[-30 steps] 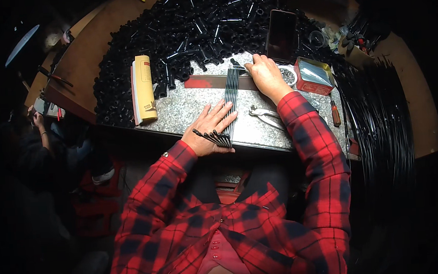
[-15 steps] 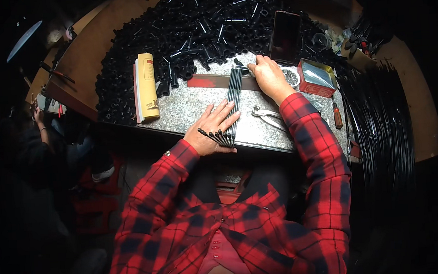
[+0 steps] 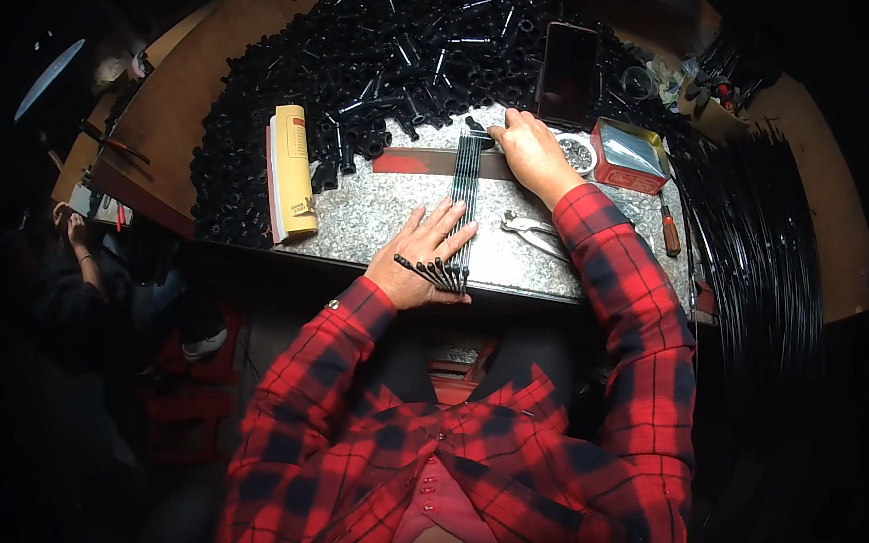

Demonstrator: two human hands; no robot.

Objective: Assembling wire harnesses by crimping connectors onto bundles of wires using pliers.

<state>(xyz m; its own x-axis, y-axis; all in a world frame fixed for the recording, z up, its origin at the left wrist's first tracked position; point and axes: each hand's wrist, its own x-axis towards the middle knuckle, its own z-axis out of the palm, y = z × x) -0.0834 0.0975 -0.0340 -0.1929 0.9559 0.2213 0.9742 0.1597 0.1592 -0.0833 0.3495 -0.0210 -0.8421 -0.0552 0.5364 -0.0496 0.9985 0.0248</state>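
Note:
A bundle of thin black rods (image 3: 466, 175) lies side by side across the speckled worktop, crossing a flat bar (image 3: 433, 162) with a red end. My left hand (image 3: 422, 257) rests flat with its fingers stretched over the rods' near part. Short black pieces with knobbed tips (image 3: 430, 272) fan out above its thumb side. At the far end of the rods, beside small black fittings (image 3: 473, 125), my right hand (image 3: 535, 154) is closed with thumb and finger pinched together. What sits between those fingertips is too small to make out.
A large heap of black tubular parts (image 3: 382, 56) covers the far side. Around the worktop are a rolled yellow booklet (image 3: 294, 171), a phone (image 3: 568, 69), a dish of small metal bits (image 3: 576, 151), a red tin (image 3: 629, 155), pliers (image 3: 532, 231), a screwdriver (image 3: 670, 232) and long black rods (image 3: 756, 242).
My hands and the rods stay almost in place. At the far left, another person's hands have shifted slightly.

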